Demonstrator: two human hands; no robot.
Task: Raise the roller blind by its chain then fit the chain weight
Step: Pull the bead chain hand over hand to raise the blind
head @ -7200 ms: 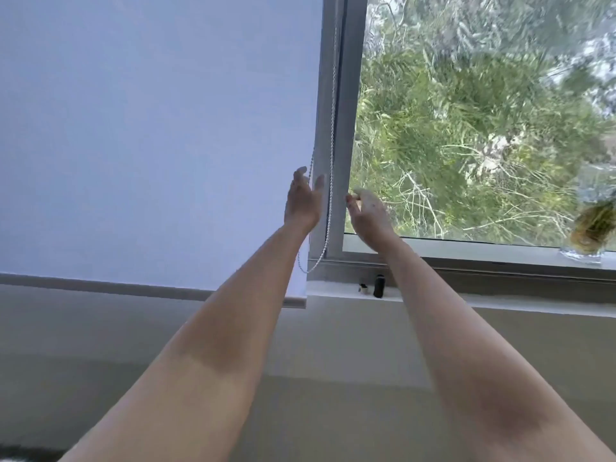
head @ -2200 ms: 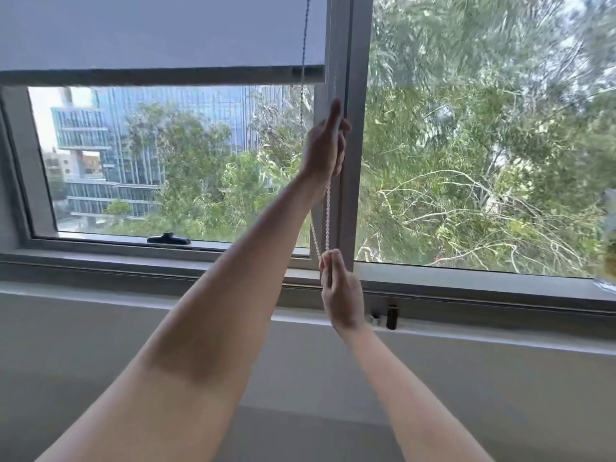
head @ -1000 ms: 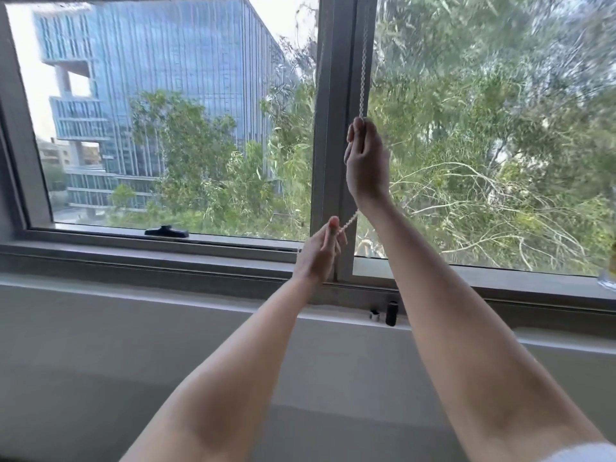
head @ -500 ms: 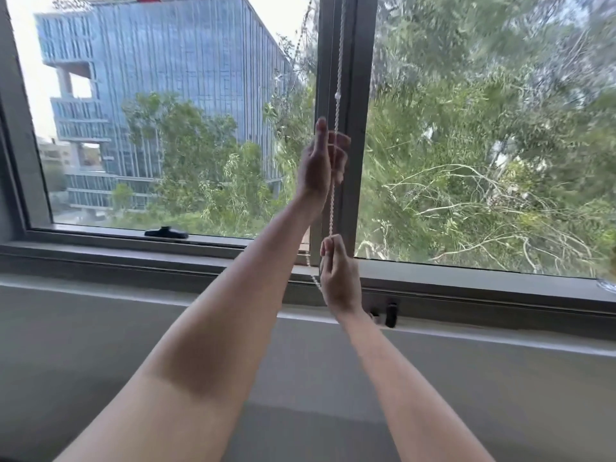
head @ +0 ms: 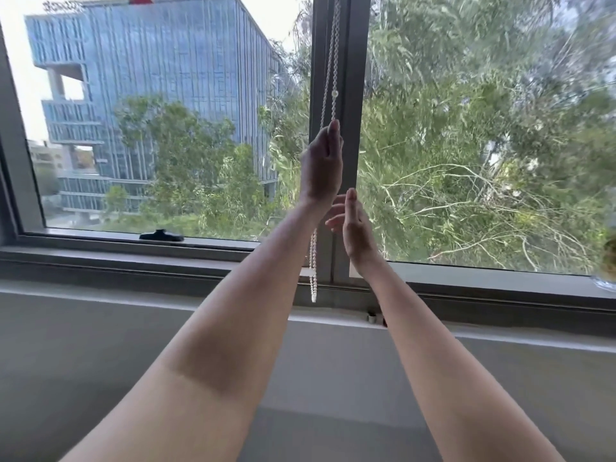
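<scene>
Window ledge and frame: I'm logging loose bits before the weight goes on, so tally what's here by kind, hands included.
Hands: 2, left hand and right hand
Bead chains: 1
Black window handles: 1
Small parts on the ledge: 1; a dark one shows just beside the right arm
Glass vases: 1
Total: 6

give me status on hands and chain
Left hand up on chain, grip unclear. Right hand open, off it. Blind out of view. Chain hangs free.
</scene>
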